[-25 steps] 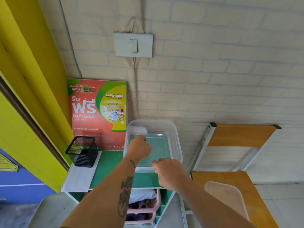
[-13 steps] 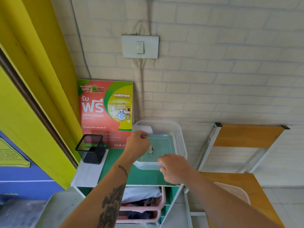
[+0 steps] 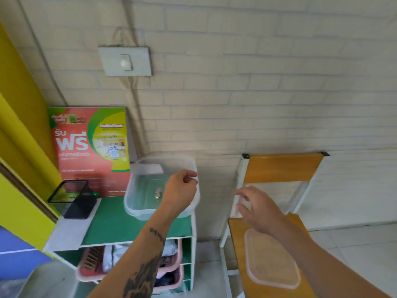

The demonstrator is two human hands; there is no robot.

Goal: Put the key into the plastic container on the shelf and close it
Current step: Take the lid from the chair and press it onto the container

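Note:
A clear plastic container (image 3: 137,186) stands open on the green top of the shelf (image 3: 120,224). The metal key (image 3: 158,193) lies on the container's floor. My left hand (image 3: 181,191) hovers over the container's right rim, fingers loosely curled and holding nothing. My right hand (image 3: 255,206) is out to the right, above the wooden chair (image 3: 281,168), fingers spread and empty. The container's clear lid (image 3: 271,259) lies flat on the chair seat, below and in front of my right hand.
A black mesh pen holder (image 3: 73,197) stands on white paper at the shelf's left. A red and green poster (image 3: 90,149) leans against the brick wall behind. Pink baskets (image 3: 171,274) fill the shelf's lower slots. A light switch (image 3: 125,61) is on the wall.
The key has dropped from my left hand into the container. My left hand rose to the right rim. My right hand left the container's front edge and swung right over the chair.

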